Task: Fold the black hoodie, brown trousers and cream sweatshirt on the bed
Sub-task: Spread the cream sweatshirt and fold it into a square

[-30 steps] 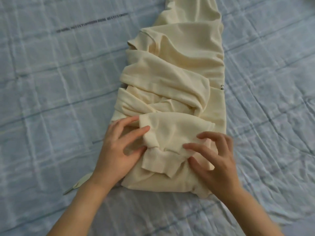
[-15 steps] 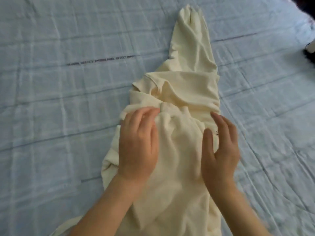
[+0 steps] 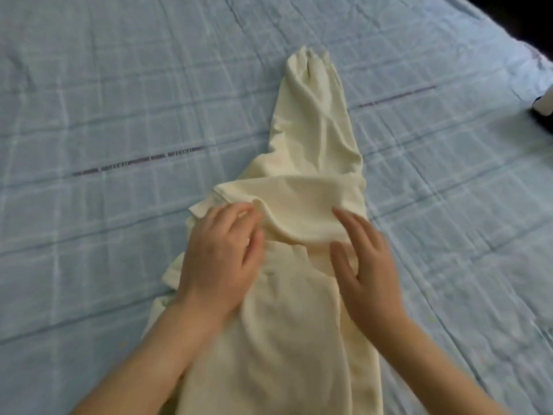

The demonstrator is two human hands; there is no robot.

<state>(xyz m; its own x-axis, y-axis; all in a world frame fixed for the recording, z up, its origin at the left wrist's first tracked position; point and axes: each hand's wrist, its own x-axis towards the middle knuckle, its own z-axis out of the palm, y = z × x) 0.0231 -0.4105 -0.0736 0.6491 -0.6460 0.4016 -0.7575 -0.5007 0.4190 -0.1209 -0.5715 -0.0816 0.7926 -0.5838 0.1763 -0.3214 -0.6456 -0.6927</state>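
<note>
I look down on a bed [image 3: 119, 121] with a blue checked sheet. My left hand [image 3: 218, 259] lies flat on the left side of the sweatshirt [image 3: 299, 339], fingers close together, pressing down. My right hand [image 3: 365, 265] lies flat on its right side, fingers straight, thumb out. Neither hand pinches anything. A soft fold bulges between them. Past the hands, one sleeve [image 3: 314, 115] reaches up the bed. I think the sweatshirt is only half folded. I cannot see the hoodie or trousers.

Cream sweatshirt [image 3: 299, 339] cut off below, dark object [image 3: 541, 117] at right edge — unidentifiable
</note>
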